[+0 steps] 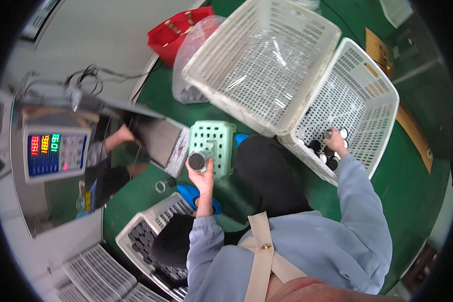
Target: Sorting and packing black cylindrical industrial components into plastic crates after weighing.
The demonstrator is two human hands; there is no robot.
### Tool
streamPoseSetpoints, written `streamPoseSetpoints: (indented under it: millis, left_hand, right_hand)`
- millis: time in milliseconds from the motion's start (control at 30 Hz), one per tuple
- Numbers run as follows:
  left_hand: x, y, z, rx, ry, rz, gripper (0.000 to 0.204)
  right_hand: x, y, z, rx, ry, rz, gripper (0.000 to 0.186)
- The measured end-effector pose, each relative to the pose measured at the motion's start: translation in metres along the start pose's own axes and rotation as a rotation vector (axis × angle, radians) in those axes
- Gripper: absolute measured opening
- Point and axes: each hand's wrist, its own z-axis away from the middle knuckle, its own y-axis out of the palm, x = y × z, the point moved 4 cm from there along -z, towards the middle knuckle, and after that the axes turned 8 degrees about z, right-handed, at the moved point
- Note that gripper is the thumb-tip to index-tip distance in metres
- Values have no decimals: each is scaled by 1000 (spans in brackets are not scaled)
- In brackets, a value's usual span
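Observation:
Above a pale green plastic stool [214, 132] with holes in its top, my left hand [202, 177] is closed around a clear jar [198, 161] whose round end looks dark. Whether that dark is a filling or a cap, I cannot tell. My right hand [336, 143] reaches down into the white basket [391, 98] on the right, with its fingers closed at a small round grey-dark piece that looks like a lid [328, 134]. Loose black and white lids [332, 163] lie around it in the basket's near corner.
A larger white crate [226, 108] lined with clear plastic adjoins that basket. At lower left, a white basket [131, 236] holds several dark-topped jars. A glass jar [161, 186] lies on the green floor. A scale display [57, 152] on a metal machine and a red bag [171, 38] stand farther off.

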Motion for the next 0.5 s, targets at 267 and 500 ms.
streamPoseSetpoints:
  millis: [267, 500]
  left_hand:
    - [-74, -25, 43, -95, 85, 157, 66]
    - [-116, -41, 78, -74, 189, 132, 66]
  right_hand:
    - [178, -267, 122, -512, -498, -534, 60]
    - [390, -282, 292, -320, -1347, 4, 74]
